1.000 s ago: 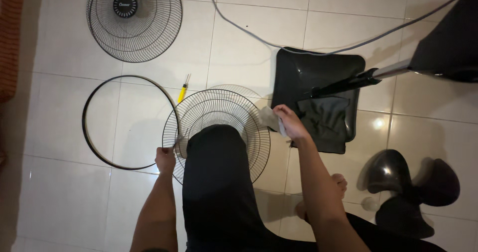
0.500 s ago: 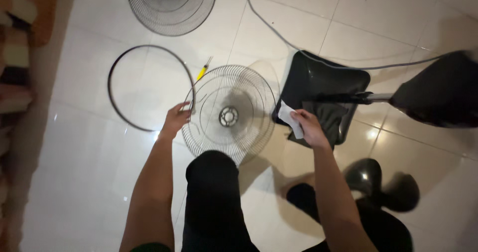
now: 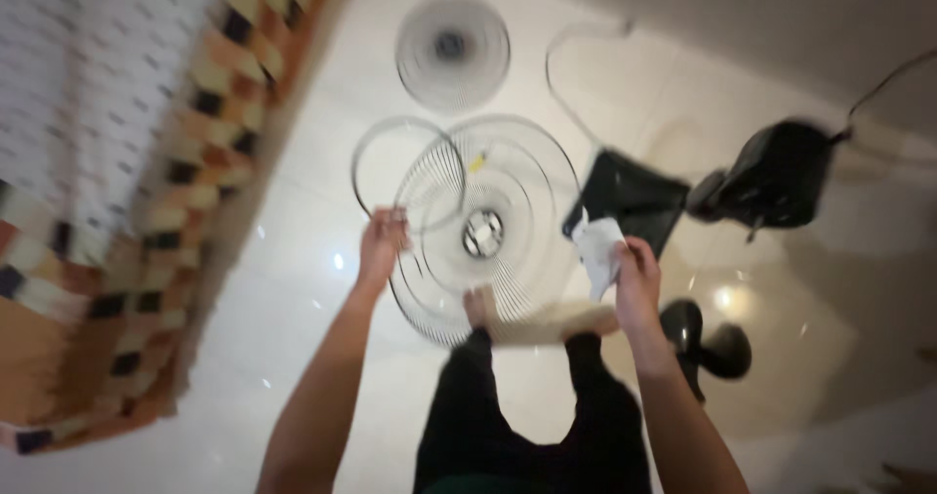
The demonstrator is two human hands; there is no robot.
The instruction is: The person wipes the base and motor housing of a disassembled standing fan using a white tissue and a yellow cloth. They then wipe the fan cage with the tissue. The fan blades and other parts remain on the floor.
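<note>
My left hand (image 3: 383,243) grips the left rim of a round wire fan guard (image 3: 488,226), which is raised off the white tiled floor. My right hand (image 3: 632,269) is at the guard's right side and holds a crumpled white cloth (image 3: 597,248); whether it also grips the rim is lost in blur. My bare feet (image 3: 532,318) and dark trousers show below the guard. A thin metal ring (image 3: 405,174) and a small yellow screwdriver (image 3: 476,163) lie on the floor beneath the guard.
A second wire guard (image 3: 452,51) lies farther away. The black fan base (image 3: 634,201) and motor housing (image 3: 776,177) with its cord sit to the right, the black fan blade (image 3: 708,343) near my right leg. A checkered orange mat and patterned fabric (image 3: 127,162) fill the left.
The guard has been lifted off the floor between both hands. I have risen, so the camera is higher and swung left, bringing the mat into view. The frame is now blurred.
</note>
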